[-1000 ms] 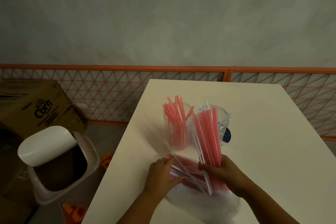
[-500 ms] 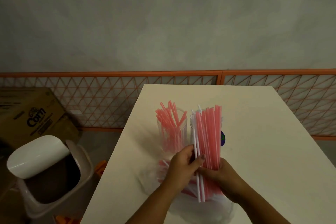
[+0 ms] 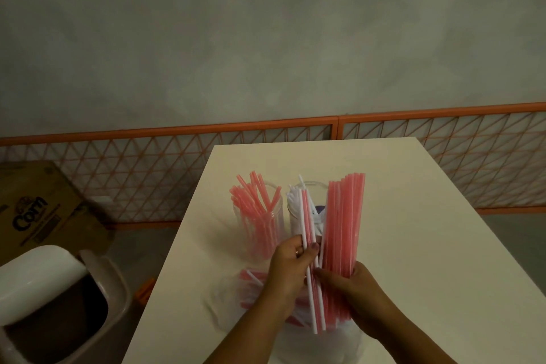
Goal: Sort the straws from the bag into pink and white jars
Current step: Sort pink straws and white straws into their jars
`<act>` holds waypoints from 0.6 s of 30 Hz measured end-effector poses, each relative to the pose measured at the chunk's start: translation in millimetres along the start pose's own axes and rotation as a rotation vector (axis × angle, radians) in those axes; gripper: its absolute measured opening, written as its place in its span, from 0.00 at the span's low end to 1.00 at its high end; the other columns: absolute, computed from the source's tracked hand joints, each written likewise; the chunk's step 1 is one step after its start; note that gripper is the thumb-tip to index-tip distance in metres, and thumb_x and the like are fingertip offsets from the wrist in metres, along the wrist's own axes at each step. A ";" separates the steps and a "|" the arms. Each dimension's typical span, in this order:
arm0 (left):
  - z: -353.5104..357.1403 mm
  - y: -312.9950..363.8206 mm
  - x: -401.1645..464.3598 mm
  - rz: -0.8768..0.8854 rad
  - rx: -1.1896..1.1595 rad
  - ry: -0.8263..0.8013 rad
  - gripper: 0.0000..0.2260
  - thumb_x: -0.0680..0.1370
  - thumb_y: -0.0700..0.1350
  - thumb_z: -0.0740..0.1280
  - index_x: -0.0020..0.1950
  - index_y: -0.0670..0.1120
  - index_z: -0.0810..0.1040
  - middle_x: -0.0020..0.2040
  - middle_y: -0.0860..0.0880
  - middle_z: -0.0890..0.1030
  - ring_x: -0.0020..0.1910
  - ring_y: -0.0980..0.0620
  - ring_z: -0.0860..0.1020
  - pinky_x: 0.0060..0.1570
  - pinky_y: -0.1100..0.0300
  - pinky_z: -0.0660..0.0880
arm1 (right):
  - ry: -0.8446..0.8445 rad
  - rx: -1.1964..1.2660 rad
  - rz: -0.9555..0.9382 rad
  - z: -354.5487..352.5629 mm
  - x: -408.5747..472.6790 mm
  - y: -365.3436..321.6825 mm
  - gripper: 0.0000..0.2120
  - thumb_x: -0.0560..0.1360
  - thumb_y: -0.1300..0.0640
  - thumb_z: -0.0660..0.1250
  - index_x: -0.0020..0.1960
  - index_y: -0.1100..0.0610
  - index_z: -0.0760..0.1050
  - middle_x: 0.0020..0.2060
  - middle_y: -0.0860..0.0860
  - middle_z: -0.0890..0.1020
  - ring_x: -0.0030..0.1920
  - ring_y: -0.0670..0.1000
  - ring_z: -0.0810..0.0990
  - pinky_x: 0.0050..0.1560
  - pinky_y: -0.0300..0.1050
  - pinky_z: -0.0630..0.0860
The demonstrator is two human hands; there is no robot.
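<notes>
Above the bag (image 3: pixel 260 298) on the bench (image 3: pixel 413 245), the right hand (image 3: pixel 359 289) clamps a pink straw bundle (image 3: pixel 344 224); the left hand's (image 3: pixel 291 272) fingers (image 3: pixel 313 247) pinch a few mixed straws (image 3: pixel 307 224) beside it, near both jars (image 3: pixel 257 216).

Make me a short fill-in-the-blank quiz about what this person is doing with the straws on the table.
1. The right hand grips a big bunch of straws coloured ____.
2. The left hand pinches a few straws, pink and ____ mixed.
3. The left jar holds only ____ straws.
4. The plastic bag lies on the ____.

Missing words: pink; white; pink; table
</notes>
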State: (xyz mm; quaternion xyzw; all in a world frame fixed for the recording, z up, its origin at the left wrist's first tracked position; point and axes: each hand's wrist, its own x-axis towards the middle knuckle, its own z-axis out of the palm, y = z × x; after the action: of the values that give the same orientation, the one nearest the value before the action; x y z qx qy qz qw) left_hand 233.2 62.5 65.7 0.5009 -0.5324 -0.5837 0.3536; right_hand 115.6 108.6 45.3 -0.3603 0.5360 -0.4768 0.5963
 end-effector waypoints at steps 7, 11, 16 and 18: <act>8.3 12.6 6.0 -0.007 -0.024 -0.039 0.08 0.79 0.43 0.62 0.52 0.50 0.80 0.49 0.48 0.84 0.49 0.50 0.82 0.54 0.49 0.79 | 0.007 -0.008 -0.015 -6.9 -3.7 -5.8 0.13 0.68 0.61 0.73 0.52 0.58 0.78 0.41 0.57 0.85 0.43 0.55 0.85 0.43 0.43 0.81; 16.4 20.8 10.3 0.012 -0.058 0.012 0.09 0.80 0.44 0.61 0.48 0.55 0.80 0.47 0.49 0.84 0.48 0.49 0.82 0.51 0.48 0.80 | 0.027 -0.003 -0.030 -4.2 -4.6 -7.3 0.12 0.68 0.61 0.74 0.51 0.59 0.78 0.36 0.54 0.85 0.40 0.53 0.85 0.42 0.42 0.81; 25.6 30.5 12.0 -0.004 -0.127 0.048 0.09 0.80 0.46 0.60 0.46 0.55 0.80 0.46 0.47 0.84 0.46 0.44 0.82 0.47 0.44 0.80 | 0.055 0.007 -0.023 -11.5 -5.3 -9.6 0.18 0.66 0.55 0.75 0.53 0.61 0.78 0.42 0.57 0.85 0.44 0.56 0.84 0.48 0.47 0.81; 24.9 39.0 17.5 0.022 -0.174 0.080 0.10 0.80 0.44 0.60 0.46 0.51 0.81 0.45 0.46 0.84 0.47 0.44 0.82 0.49 0.47 0.80 | 0.035 0.012 -0.016 -16.2 -8.5 -9.5 0.20 0.62 0.54 0.75 0.52 0.60 0.79 0.42 0.58 0.85 0.44 0.56 0.84 0.47 0.46 0.80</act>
State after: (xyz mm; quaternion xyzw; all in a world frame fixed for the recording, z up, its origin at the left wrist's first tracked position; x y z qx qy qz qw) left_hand 200.2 45.5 98.4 0.4853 -0.4706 -0.6033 0.4232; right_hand 98.2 115.3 54.0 -0.3528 0.5405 -0.4910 0.5851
